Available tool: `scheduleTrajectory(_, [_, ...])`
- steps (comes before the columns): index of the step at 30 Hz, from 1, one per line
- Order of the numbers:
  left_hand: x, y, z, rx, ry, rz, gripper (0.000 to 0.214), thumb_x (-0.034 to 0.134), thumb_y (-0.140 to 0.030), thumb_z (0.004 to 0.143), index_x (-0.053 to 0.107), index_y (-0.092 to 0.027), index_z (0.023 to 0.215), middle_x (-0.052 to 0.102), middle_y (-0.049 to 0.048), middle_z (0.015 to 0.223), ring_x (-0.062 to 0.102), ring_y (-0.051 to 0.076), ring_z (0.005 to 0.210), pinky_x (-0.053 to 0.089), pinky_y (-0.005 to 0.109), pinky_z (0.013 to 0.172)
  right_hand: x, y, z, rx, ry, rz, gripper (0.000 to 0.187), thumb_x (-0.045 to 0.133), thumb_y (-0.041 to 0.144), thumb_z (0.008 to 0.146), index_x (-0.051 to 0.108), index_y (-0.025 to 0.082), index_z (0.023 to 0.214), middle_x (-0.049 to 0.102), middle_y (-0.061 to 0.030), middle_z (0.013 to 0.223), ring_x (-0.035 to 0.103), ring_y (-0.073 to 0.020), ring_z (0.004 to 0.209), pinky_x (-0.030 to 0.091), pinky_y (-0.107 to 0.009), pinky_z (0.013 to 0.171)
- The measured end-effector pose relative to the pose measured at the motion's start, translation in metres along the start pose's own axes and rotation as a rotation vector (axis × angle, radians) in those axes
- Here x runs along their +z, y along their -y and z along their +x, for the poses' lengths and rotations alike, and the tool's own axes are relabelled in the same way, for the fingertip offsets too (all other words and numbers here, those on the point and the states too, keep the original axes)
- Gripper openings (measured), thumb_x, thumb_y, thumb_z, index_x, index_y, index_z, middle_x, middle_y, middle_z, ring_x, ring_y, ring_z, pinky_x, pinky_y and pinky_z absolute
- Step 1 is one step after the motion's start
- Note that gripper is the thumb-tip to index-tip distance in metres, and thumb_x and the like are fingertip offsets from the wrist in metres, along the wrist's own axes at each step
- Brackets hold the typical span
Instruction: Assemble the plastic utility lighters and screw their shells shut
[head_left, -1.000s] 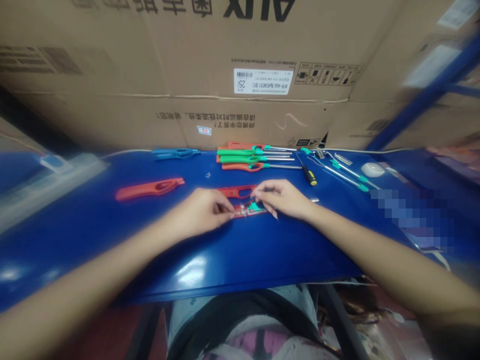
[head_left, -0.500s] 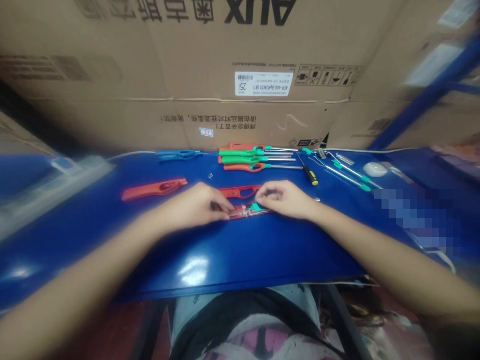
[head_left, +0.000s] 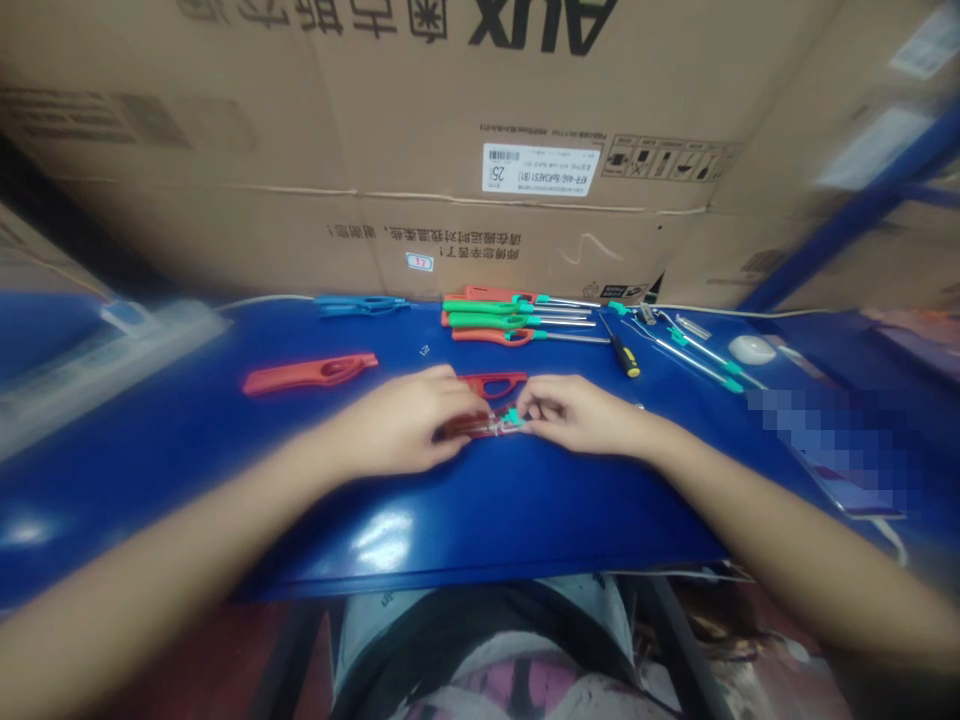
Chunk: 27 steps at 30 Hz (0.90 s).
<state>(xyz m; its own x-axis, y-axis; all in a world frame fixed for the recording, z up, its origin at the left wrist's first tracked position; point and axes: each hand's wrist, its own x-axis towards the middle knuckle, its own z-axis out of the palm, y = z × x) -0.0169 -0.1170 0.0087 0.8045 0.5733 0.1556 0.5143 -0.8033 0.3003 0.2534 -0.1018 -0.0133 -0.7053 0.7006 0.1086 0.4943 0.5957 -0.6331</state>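
Crosswise in front of the person lies an opened red lighter half (head_left: 487, 428), its long axis running left to right, roughly parallel with the front edge of the blue bench (head_left: 465, 540). The left hand (head_left: 409, 425) grips its left end, thumb and fingers closed around it and hiding much of that part. At its right end sits a teal piece (head_left: 515, 417), against which the curled fingers of the right hand (head_left: 574, 415) rest; whether they pinch it cannot be told.

Just behind the hands, a red shell (head_left: 501, 384) lies almost parallel to the lighter half, its loop to the right and its left part covered by the left hand. Farther left, a loose shell (head_left: 311, 375) is angled slightly, its looped end pointing right and away from the person.

A broad stretch of blue surface separates the hands from the front edge. Toward the back edge, near the cardboard (head_left: 420, 190), a row of lighters (head_left: 491, 318) points its metal tubes right, with a screwdriver (head_left: 624, 352) slanting beside their tips. Blue shells (head_left: 364, 306) lie left of that row; slanting rods (head_left: 694, 358) with teal ends and a white round object (head_left: 752, 349) lie to the right.
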Motion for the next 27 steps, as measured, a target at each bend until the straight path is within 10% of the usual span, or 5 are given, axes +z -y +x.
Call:
scheduleTrajectory(8, [0.029,0.001,0.006,0.065,-0.045,-0.116,0.026,0.048,-0.017,0.099,0.062,-0.02,0.122,0.065,0.0096,0.121,0.061,0.022,0.109,0.048,0.035,0.097,0.0,0.0,-0.001,0.004,-0.002,0.002,0.007,0.066,0.024,0.09,0.065,0.017,0.09,0.057,0.0016,0.075,0.045,-0.0092,0.06,0.039,-0.022,0.059])
scheduleTrajectory(27, [0.031,0.004,0.007,0.065,-0.002,-0.108,0.039,0.045,-0.015,0.101,0.062,-0.025,0.134,0.061,0.0107,0.126,0.057,0.023,0.114,0.049,0.039,0.1,-0.006,-0.002,-0.002,-0.091,0.016,-0.001,0.009,0.062,0.015,0.089,0.07,0.018,0.092,0.068,-0.0045,0.091,0.059,-0.0143,0.076,0.047,-0.027,0.071])
